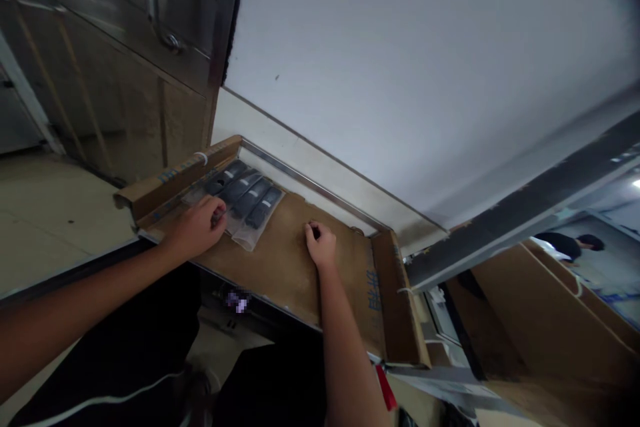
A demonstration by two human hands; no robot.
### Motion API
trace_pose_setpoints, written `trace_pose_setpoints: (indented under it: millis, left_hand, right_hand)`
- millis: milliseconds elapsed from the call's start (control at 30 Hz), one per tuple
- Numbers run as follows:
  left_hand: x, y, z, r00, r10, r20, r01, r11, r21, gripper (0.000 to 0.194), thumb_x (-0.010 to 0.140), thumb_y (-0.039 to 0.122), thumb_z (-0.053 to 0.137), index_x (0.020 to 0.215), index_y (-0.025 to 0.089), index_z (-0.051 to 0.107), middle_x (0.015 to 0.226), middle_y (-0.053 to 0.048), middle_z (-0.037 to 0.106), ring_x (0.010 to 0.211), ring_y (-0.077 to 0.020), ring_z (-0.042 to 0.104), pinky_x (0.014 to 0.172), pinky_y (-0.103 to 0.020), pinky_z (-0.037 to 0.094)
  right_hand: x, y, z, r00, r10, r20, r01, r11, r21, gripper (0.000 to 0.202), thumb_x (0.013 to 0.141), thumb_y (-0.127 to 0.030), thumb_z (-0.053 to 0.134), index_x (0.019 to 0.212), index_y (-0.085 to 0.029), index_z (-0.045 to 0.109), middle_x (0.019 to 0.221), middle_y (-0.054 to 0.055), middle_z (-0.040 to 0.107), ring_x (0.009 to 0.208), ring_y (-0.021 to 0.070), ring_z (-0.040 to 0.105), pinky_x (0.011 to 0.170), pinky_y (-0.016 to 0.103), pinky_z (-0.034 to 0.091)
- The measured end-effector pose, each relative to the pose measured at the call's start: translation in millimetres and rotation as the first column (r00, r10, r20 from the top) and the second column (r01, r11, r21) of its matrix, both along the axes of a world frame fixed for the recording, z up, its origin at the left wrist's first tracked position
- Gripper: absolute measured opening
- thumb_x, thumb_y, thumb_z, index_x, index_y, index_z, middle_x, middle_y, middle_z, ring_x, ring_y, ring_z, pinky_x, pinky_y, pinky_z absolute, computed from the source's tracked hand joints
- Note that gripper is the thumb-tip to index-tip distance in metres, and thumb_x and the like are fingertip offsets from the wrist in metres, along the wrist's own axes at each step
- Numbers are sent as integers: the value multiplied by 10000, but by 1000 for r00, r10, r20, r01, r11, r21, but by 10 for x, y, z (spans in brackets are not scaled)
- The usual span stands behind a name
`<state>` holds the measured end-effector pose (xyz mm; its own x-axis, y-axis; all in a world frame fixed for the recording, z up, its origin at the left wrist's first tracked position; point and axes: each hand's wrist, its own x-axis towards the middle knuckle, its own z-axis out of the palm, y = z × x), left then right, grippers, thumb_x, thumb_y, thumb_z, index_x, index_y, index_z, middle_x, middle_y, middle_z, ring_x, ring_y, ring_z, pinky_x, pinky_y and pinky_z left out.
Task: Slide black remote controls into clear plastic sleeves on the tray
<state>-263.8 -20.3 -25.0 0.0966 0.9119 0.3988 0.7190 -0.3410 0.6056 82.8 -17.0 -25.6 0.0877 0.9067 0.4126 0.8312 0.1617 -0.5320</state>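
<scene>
Several dark, elongated items in clear plastic bags (257, 207) lie side by side at the left of a cardboard-lined tray (275, 267). Each carries a small pale label; what they are I cannot make out. Beside the lower left of these bags is my left hand (203, 225), its fingers curled closed and a dark spot showing between them. My right hand (323, 245) rests over the bare cardboard to the right of the bags, thumb and fingers pinched together. Whether anything small sits in either hand is hidden.
Folded cardboard walls bound the tray at the left (175, 173) and the right (397, 307). Behind it rises a white panel (400, 67). A metal door handle (155, 0) is at upper left. A large brown cardboard box (540, 307) and a person (565, 247) are at right.
</scene>
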Motion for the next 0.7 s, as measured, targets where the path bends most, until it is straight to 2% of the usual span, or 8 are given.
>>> trace_pose_setpoints:
  millis: [133, 233, 467, 700]
  left_hand:
    - [-9, 2, 9, 1000, -6, -4, 6, 1000, 24, 164, 883, 326, 490, 983, 217, 559, 986, -73, 638, 906, -229, 636, 815, -347, 484]
    - [-9, -3, 26, 1000, -7, -26, 9, 998, 60, 146, 884, 328, 490, 958, 220, 556, 969, -79, 632, 963, -248, 626, 888, -368, 482]
    - [13, -43, 111, 999, 10, -54, -4, 995, 100, 145, 882, 319, 471, 943, 222, 559, 982, -90, 617, 1022, -271, 593, 952, -402, 462]
    - [-1, -49, 102, 992, 5, -125, 13, 990, 142, 140, 938, 295, 484, 1006, 185, 541, 1034, -102, 608, 1058, -264, 566, 976, -399, 447]
  right_hand:
    - [11, 7, -12, 1000, -8, -7, 8, 1000, 11, 300, 904, -424, 525, 904, -211, 735, 1066, 109, 769, 1015, 261, 689, 957, 400, 500]
    - [23, -6, -20, 997, -59, -48, 58, 998, -5, 323, 898, -437, 518, 904, -209, 746, 1011, 107, 777, 969, 262, 700, 920, 395, 513]
    - [49, -24, -18, 988, -110, -105, 108, 994, -22, 340, 881, -438, 517, 891, -203, 762, 951, 100, 784, 894, 255, 709, 862, 372, 517]
    - [67, -26, -40, 976, -131, -172, 131, 991, -11, 343, 869, -445, 518, 877, -193, 750, 904, 93, 774, 850, 243, 701, 825, 352, 518]
